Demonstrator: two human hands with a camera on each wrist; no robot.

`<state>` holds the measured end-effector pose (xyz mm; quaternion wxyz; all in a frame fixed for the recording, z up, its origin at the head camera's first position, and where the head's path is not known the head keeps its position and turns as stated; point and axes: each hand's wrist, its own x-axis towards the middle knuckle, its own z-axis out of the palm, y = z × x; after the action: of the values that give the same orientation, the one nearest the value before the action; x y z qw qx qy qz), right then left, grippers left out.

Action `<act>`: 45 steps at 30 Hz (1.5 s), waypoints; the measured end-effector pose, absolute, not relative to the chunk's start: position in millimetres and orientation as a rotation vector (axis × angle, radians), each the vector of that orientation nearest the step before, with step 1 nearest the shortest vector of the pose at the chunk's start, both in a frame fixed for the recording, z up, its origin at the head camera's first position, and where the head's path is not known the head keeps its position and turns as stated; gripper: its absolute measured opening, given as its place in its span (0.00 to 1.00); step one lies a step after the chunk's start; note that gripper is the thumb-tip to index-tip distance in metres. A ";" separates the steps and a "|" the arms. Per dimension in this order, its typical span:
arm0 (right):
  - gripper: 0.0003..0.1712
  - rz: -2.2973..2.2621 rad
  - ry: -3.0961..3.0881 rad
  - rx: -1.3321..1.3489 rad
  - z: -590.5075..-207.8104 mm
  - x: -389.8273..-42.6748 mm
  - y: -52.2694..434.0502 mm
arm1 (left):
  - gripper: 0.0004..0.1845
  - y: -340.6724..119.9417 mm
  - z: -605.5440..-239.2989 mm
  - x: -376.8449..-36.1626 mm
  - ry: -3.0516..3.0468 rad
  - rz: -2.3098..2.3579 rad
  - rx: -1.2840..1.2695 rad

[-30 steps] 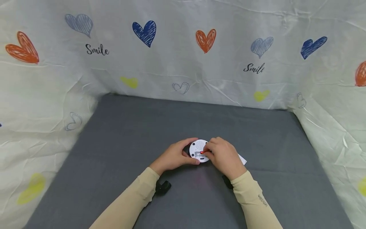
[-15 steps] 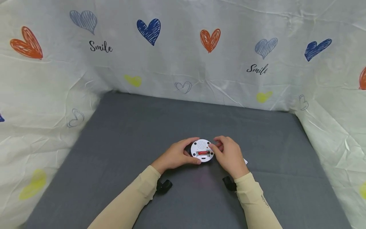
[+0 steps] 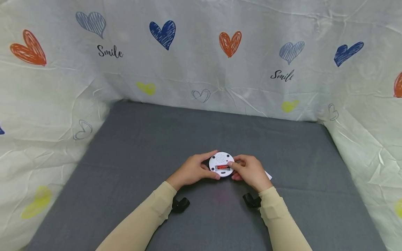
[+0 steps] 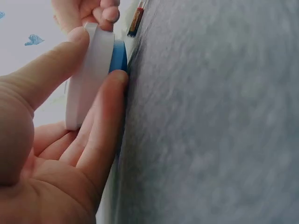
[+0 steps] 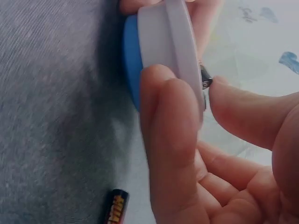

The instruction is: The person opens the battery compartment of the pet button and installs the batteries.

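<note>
A round white device [image 3: 221, 159] with small speaker holes and dark feet is held with its battery compartment facing up. Its other side is blue [image 5: 131, 60], close over the cloth. One red battery [image 3: 222, 167] lies in the compartment, its dark end [image 5: 205, 78] sticking out in the right wrist view. My left hand [image 3: 192, 170] grips the device's left rim between thumb and fingers. On the opposite side my right hand [image 3: 251, 171] has its fingers against the rim, with the thumb right at the battery's end.
Another battery [image 5: 117, 206] lies on the grey cloth [image 3: 176, 132] beside the right hand. A white flat piece [image 3: 268, 175] shows partly behind that hand. A white curtain [image 3: 194, 62] printed with hearts surrounds the table. Black wrist mounts [image 3: 180, 205] sit under both wrists.
A second ago my right hand pinched the red battery over the compartment. It then let go and drew right, and now its thumb is back at the battery. The left hand keeps its grip.
</note>
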<state>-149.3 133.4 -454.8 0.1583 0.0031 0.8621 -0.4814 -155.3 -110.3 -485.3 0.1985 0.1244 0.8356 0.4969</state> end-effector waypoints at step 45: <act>0.16 -1.279 2.625 -0.122 -459.0 -147.0 131.7 | 0.53 -115.6 -492.2 -162.3 2.159 1.588 0.343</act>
<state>-147.0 131.7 -459.0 0.1090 -0.0416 0.8928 -0.4350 -162.3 -115.6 -492.2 0.2182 0.1239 0.7798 0.5736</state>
